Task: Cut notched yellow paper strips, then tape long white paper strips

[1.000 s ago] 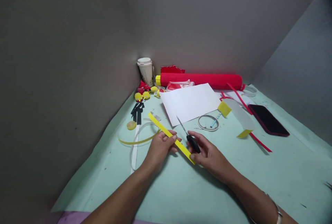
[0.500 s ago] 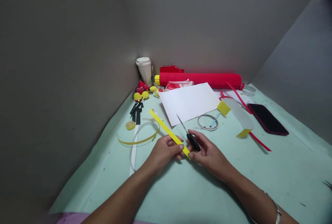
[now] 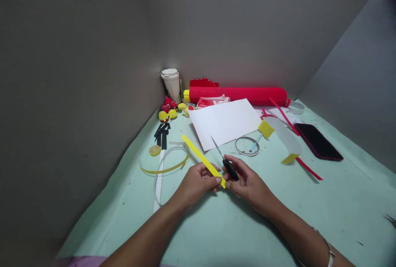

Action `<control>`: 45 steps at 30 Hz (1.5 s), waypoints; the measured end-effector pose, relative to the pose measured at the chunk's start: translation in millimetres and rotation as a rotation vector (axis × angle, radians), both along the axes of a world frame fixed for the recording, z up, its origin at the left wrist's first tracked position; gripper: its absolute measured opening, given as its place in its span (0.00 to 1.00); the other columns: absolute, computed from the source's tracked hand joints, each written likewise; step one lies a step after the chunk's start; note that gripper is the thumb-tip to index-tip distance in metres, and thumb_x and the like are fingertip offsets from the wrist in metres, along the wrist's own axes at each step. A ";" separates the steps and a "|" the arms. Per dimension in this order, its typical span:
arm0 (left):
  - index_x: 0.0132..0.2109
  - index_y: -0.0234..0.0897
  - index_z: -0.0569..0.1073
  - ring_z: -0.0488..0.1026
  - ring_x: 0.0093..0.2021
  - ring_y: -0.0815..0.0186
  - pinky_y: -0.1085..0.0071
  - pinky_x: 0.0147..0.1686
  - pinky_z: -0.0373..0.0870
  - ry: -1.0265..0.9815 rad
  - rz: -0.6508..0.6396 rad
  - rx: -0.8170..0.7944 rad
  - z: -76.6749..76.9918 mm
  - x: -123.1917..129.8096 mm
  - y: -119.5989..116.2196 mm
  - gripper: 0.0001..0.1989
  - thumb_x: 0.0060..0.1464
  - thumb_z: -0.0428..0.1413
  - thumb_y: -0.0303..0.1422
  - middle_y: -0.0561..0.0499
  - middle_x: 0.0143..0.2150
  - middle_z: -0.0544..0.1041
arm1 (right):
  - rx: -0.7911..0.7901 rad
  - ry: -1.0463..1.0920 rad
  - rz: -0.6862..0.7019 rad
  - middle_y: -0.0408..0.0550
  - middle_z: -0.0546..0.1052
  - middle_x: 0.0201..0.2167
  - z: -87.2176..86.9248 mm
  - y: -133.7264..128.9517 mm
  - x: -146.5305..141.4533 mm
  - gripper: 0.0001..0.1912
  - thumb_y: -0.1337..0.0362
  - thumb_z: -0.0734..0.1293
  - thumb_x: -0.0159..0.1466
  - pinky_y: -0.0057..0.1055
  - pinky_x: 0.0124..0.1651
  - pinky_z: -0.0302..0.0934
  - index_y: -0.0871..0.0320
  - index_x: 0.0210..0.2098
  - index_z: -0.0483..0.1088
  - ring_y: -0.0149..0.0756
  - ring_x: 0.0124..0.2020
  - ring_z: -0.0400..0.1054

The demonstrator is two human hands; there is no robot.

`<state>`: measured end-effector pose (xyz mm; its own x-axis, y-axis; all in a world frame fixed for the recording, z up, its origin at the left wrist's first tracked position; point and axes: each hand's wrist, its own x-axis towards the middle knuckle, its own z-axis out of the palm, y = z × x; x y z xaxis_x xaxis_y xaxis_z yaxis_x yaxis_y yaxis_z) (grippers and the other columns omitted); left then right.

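A ridged yellow strip (image 3: 202,159) is pinched near its lower end by my left hand (image 3: 199,180), its far end pointing up and left. My right hand (image 3: 246,178) grips a black-handled tool (image 3: 230,169) whose thin metal blade points away from me, toward a white sheet (image 3: 227,122). The right thumb and a fingertip are at the strip's lower tip. Left of my hands lie a yellow strip loop (image 3: 165,171) and a flat round yellowish disc (image 3: 154,150).
Red corrugated roll (image 3: 238,95) and lidded cup (image 3: 171,85) stand at the back. Small yellow pieces (image 3: 163,116) and black strips (image 3: 161,135) lie left. A ring (image 3: 247,146), curled strip (image 3: 283,135) and phone (image 3: 318,142) lie right.
The yellow strip has shifted slightly down through my left hand, so less of it extends below the thumb, and its far end sits a little lower. My right hand still holds the tool.
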<state>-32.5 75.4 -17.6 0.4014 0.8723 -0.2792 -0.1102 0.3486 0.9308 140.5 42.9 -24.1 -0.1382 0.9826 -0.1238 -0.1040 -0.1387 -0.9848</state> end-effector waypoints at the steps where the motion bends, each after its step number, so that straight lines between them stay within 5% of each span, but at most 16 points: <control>1: 0.40 0.31 0.72 0.74 0.30 0.67 0.73 0.27 0.69 0.003 0.007 0.002 -0.3 -0.2 0.0 0.17 0.41 0.66 0.30 0.47 0.32 0.77 | -0.002 -0.003 0.000 0.47 0.69 0.41 1.0 -0.1 0.3 0.36 0.63 0.71 0.54 0.35 0.45 0.64 0.55 0.60 0.58 0.38 0.43 0.68; 6: 0.41 0.30 0.71 0.72 0.29 0.69 0.73 0.28 0.71 -0.016 0.067 0.012 -1.0 -1.9 1.1 0.16 0.44 0.64 0.29 0.49 0.31 0.75 | 0.002 -0.010 0.007 0.50 0.70 0.45 2.5 -1.8 5.8 0.33 0.58 0.71 0.58 0.38 0.49 0.62 0.54 0.60 0.60 0.40 0.48 0.67; 12: 0.42 0.31 0.70 0.73 0.29 0.69 0.72 0.28 0.72 0.001 0.103 -0.001 -2.3 -1.9 2.6 0.16 0.45 0.63 0.28 0.49 0.33 0.74 | -0.020 0.183 -0.023 0.53 0.74 0.38 -5.5 0.8 11.4 0.29 0.45 0.58 0.67 0.38 0.43 0.64 0.59 0.58 0.65 0.39 0.38 0.69; 20: 0.46 0.31 0.67 0.73 0.32 0.68 0.72 0.30 0.72 -0.013 0.123 -0.033 -1.0 -1.9 3.7 0.19 0.45 0.61 0.26 0.48 0.35 0.74 | -0.059 0.057 -0.003 0.50 0.73 0.39 -5.0 4.6 12.2 0.24 0.57 0.67 0.62 0.31 0.30 0.64 0.56 0.57 0.66 0.38 0.35 0.70; 29: 0.46 0.31 0.67 0.71 0.32 0.71 0.74 0.33 0.70 -0.166 0.141 -0.060 -0.3 -4.3 6.8 0.21 0.44 0.62 0.23 0.51 0.33 0.74 | -0.109 -0.099 0.061 0.44 0.72 0.31 11.3 2.9 13.4 0.23 0.58 0.67 0.61 0.29 0.29 0.62 0.59 0.54 0.67 0.32 0.29 0.67; 45: 0.44 0.32 0.70 0.72 0.35 0.71 0.76 0.34 0.72 -0.250 0.206 -0.085 -4.7 -4.7 9.3 0.17 0.46 0.64 0.23 0.52 0.35 0.73 | -0.056 -0.220 0.197 0.42 0.68 0.29 9.5 -8.5 21.9 0.19 0.60 0.66 0.63 0.27 0.29 0.54 0.56 0.52 0.70 0.29 0.28 0.60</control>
